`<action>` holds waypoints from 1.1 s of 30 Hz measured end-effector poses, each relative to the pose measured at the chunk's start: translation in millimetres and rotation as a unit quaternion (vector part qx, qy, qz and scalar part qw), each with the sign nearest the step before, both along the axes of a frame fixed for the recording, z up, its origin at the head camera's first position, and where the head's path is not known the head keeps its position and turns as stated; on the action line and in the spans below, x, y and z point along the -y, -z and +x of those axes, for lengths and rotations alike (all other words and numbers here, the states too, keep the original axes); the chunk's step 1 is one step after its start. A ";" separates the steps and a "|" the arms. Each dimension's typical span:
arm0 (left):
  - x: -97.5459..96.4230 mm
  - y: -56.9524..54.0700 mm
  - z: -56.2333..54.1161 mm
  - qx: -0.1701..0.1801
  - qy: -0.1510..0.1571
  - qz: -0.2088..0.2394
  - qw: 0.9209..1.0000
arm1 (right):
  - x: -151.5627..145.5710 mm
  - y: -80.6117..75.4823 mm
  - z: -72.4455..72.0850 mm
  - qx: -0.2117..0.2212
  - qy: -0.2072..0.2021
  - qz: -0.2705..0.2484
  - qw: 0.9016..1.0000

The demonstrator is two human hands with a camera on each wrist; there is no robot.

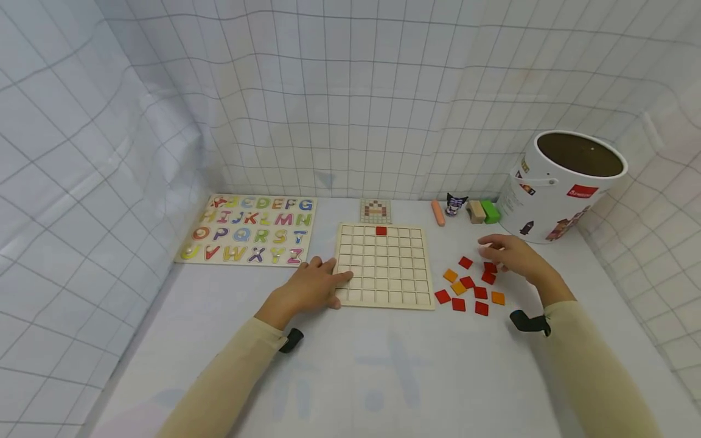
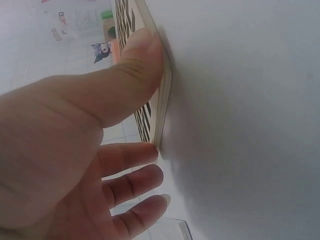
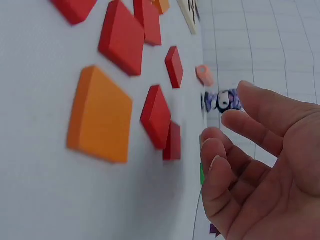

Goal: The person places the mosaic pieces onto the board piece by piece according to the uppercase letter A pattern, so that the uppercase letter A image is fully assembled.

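My left hand [image 1: 310, 285] rests at the left edge of a pale wooden grid board [image 1: 383, 267], its thumb [image 2: 142, 60] against the rim. A single red tile [image 1: 381, 231] sits in the board's top row. To the right of the board, my right hand [image 1: 509, 252] hovers just above loose square tiles, with loosely bent fingers and nothing between them. Near its fingertips lie red tiles [image 3: 156, 117], one leaning on or overlapping another. An orange tile [image 3: 102, 117] is closer to the right wrist camera. A small patterned card [image 1: 375, 211] lies behind the board.
A wooden alphabet puzzle [image 1: 244, 265] lies at the left. Behind the tiles stand an orange stick [image 1: 438, 213], a small purple-and-black figure [image 1: 454, 205], a wooden block [image 1: 476, 212] and a green block [image 1: 490, 212]. A big white bucket [image 1: 553, 201] occupies the back right.
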State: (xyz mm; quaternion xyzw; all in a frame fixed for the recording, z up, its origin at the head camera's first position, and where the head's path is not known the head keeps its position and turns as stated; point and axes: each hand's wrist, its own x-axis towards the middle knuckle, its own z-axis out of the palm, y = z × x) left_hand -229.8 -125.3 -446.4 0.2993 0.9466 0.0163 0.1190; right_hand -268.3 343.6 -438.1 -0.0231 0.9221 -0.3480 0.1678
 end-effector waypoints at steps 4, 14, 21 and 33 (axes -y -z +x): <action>1.6 0.6 1.0 0.000 0.003 -0.001 1.000 | -18.3 8.0 9.1 0.002 0.013 0.010 1.000; 4.6 0.8 1.3 -0.005 0.004 0.014 1.000 | -21.6 19.4 15.1 -0.001 -0.012 0.023 1.000; 7.7 0.4 -1.2 0.000 0.003 0.028 1.000 | -24.3 21.1 10.9 -0.008 -0.019 0.024 0.999; 5.7 1.5 -4.5 0.003 0.035 0.018 0.999 | -28.2 25.0 12.2 -0.002 0.022 -0.005 1.000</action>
